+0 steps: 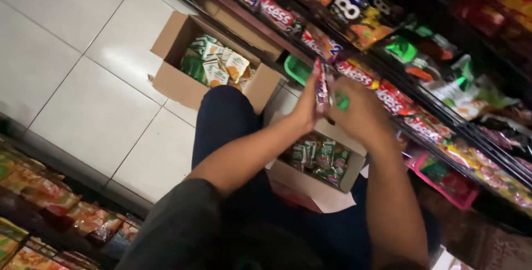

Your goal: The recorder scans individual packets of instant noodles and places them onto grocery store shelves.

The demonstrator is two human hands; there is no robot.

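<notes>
Forearms are reaching forward over a dark-trousered knee. Orange packets (39, 189) are lying on the lower-left shelf; an open carton (183, 84) of green-and-white packs is sitting on the floor tiles, and a nearer box (310, 178) is holding green sachets. Left hand (306, 106) and right hand (357, 112) are pressing flat against a thin upright stack of packets (321, 87), which is standing between the palms, fingers extended along its sides. Red-labelled bags (399, 101) are lining the right shelves.
</notes>
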